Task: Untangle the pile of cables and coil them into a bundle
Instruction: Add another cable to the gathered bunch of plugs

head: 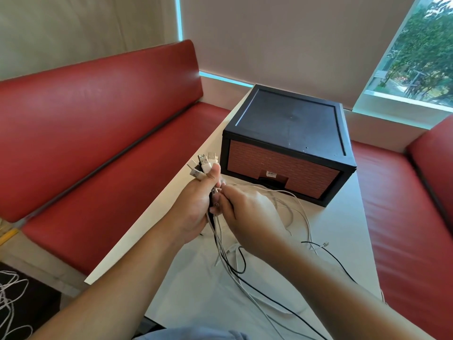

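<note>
- The cables (pixel 216 238) are thin, mostly white and grey, with at least one black strand among them.
- The left hand (pixel 193 207) has its fingers curled tightly round the gathered cable ends, thumb lying up along them.
- The USB plugs (pixel 203 165), white and silver, fan out just above that thumb; at least four can be counted.
- The right hand (pixel 247 212) meets the left fingers with its fingertips, pinching strands in the bunch; which strand cannot be told.
- Below both sets of fingers the cables drop and spread in loose loops over the white table (pixel 343 217), some trailing past the right knuckles.
- Beyond the fingertips stands one black box (pixel 286 123) with a brick-patterned front, near the plugs but apart from them.
- Two red padded benches (pixel 98 148) flank the table, one on each hand's outer side.
- Pale blinds (pixel 282 45) hang behind, and a window (pixel 421 52) shows trees.
- One separate tangle of white cord (pixel 9 303) lies well behind the left fingers.
</note>
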{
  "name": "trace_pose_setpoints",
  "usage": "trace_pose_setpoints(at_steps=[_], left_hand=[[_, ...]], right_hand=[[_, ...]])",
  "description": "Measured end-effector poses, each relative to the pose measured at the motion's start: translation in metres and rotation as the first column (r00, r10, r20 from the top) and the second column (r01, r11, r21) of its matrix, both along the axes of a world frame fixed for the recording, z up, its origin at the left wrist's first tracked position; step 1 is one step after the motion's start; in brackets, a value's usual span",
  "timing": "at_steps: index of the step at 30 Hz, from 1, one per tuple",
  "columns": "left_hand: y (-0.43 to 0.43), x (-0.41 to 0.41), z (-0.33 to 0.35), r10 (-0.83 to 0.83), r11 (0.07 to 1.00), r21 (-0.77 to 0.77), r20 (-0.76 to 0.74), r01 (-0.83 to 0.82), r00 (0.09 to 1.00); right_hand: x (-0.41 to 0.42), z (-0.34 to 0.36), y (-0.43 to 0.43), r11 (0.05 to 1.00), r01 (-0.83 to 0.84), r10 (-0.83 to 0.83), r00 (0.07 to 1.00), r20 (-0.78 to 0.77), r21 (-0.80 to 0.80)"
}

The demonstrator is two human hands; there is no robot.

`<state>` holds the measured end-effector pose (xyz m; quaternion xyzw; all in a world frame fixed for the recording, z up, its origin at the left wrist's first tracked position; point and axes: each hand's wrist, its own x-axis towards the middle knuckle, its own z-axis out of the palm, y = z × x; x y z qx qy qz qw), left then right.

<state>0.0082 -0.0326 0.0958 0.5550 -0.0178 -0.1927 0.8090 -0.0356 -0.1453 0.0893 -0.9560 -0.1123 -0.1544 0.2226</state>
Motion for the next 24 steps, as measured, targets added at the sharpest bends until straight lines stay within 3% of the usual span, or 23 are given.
trace_pose_setpoints(at_steps=[2, 6, 9, 13, 15, 19, 21, 24], left_hand=[[0.000, 0.000, -0.002, 0.039, 0.998, 0.046, 0.020, -0.040, 0.999], [0.000, 0.001, -0.003, 0.107, 0.994, 0.016, 0.018, -0.107, 0.994], [0.002, 0.001, 0.001, 0.079, 0.991, -0.108, -0.018, -0.081, 0.997], [0.002, 0.003, 0.003, 0.046, 0.984, -0.170, -0.008, -0.047, 0.999], [0.000, 0.004, 0.004, 0.090, 0.989, -0.116, -0.011, -0.090, 0.996], [-0.003, 0.002, 0.005, 0.188, 0.981, 0.056, 0.010, -0.188, 0.982], [-0.005, -0.002, 0.005, 0.146, 0.980, 0.126, 0.046, -0.151, 0.988], [-0.010, -0.007, 0.005, 0.086, 0.971, 0.213, 0.134, -0.113, 0.987]], right_hand=[[-0.001, -0.003, 0.000, 0.991, 0.008, -0.002, 0.999, 0.041, -0.133], [-0.003, -0.007, 0.000, 0.980, -0.014, 0.027, 0.998, 0.062, -0.200], [-0.002, -0.012, -0.002, 0.988, -0.014, 0.034, 0.992, 0.125, -0.153], [-0.005, -0.013, 0.000, 0.991, -0.127, 0.127, 0.992, 0.022, -0.033], [-0.004, -0.007, -0.002, 0.996, -0.093, 0.093, 0.995, 0.024, 0.016], [0.006, 0.015, -0.011, 0.984, 0.003, -0.042, 0.977, 0.210, 0.180], [0.013, 0.028, -0.005, 0.969, -0.063, 0.005, 0.972, 0.236, 0.238], [0.025, 0.044, 0.008, 0.980, -0.107, 0.075, 0.979, 0.189, 0.169]])
